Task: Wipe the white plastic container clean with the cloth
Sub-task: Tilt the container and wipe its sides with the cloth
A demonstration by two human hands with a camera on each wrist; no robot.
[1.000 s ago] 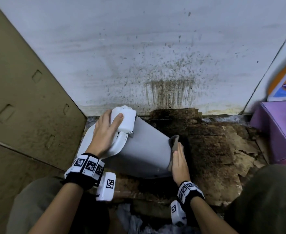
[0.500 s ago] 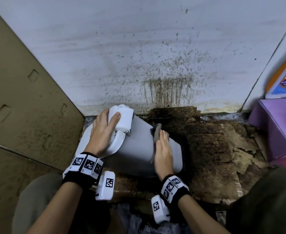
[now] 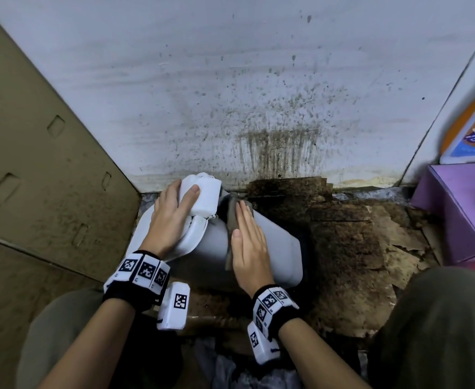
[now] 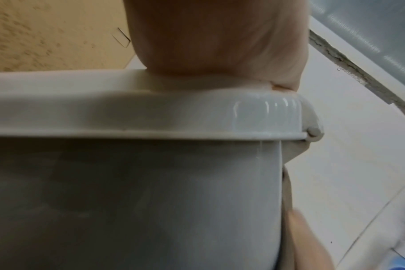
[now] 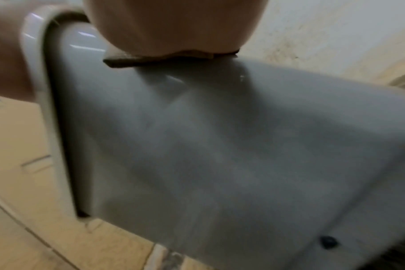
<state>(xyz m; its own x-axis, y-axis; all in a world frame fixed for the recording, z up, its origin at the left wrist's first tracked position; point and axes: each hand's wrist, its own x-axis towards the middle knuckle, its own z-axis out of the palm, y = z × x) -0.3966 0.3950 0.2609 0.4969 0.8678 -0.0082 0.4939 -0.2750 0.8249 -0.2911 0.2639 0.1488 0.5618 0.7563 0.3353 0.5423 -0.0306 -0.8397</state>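
The white plastic container (image 3: 278,248) lies on its side on the floor, lid end to the left. My left hand (image 3: 174,206) lies on the lid (image 4: 127,117), with thumb and fingers round the white latch block (image 3: 206,196). On the container's upper side, just right of the lid, my right hand (image 3: 247,231) presses flat on a grey-brown cloth (image 3: 232,220). In the right wrist view the cloth (image 5: 150,58) shows under the palm, against the grey container wall (image 5: 220,146). Most of the cloth is hidden beneath the hand.
A stained white wall (image 3: 258,108) stands right behind the container. A brown panel (image 3: 34,178) closes the left side. Dirty torn cardboard (image 3: 348,248) covers the floor to the right, up to a purple box (image 3: 461,214). My knees (image 3: 441,332) frame the near edge.
My right hand has slid the cloth left along the container, from its base end to just beside the lid. The left hand has kept its hold.
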